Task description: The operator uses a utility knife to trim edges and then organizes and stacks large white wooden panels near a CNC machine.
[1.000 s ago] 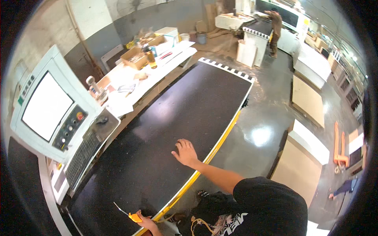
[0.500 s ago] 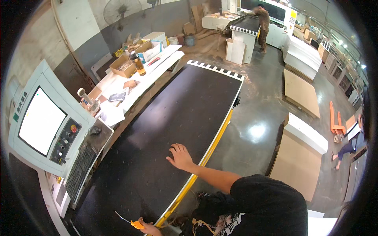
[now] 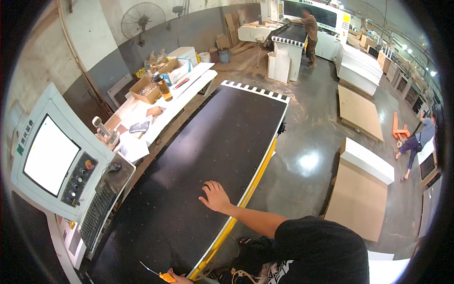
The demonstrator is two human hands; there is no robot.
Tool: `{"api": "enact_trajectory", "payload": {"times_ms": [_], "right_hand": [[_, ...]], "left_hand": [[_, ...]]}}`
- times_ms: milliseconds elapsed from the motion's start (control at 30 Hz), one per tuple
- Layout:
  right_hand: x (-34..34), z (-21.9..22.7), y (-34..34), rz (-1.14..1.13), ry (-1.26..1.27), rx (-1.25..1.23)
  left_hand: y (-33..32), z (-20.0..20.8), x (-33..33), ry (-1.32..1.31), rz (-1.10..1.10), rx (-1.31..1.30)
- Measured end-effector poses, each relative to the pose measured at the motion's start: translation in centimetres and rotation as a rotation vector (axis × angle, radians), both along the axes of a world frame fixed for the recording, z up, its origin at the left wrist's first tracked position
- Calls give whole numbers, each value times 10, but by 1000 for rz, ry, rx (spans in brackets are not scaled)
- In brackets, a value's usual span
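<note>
My right hand (image 3: 215,197) rests palm down on the black conveyor belt (image 3: 208,132), its fingers apart and nothing held. The right arm reaches over the belt's yellow and white side rail (image 3: 255,182). At the bottom edge of the picture, my left hand (image 3: 178,278), partly cut off, closes around an orange-handled tool (image 3: 167,277). A thin metal shaft or blade sticks out of the handle, pointing up and left above the belt. Its exact kind cannot be made out.
At left stands a control console (image 3: 52,151) with screen, buttons and keyboard. Behind it, a white table (image 3: 184,94) carries a bottle (image 3: 162,86), boxes and a handheld scanner (image 3: 106,132). Boards (image 3: 362,199) lie on the floor at right. One person (image 3: 309,35) works at the far machine; another (image 3: 418,139) bends at right.
The picture has shifted slightly. My right hand stays flat on the belt, and the left keeps the orange-handled tool. The person at far right shows more fully, in a changed posture.
</note>
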State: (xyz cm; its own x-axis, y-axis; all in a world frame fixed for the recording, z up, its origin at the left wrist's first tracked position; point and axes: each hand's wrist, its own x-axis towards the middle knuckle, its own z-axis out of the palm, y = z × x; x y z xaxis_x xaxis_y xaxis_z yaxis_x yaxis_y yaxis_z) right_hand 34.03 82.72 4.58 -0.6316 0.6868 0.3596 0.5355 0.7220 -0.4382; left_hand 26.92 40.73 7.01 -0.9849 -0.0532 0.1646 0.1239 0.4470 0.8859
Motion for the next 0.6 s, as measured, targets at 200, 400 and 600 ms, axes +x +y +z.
{"api": "enact_trajectory", "payload": {"times_ms": [200,400,600], "right_hand": [[1,1,-1,4,24,12],[1,1,-1,8,-6,-10],[1,-1,0,0,-32,1]], "left_hand": [[13,29,16,-44,99,-40],[13,29,14,-119,101,18],[-7,-17,-5,5,-25,98]]}}
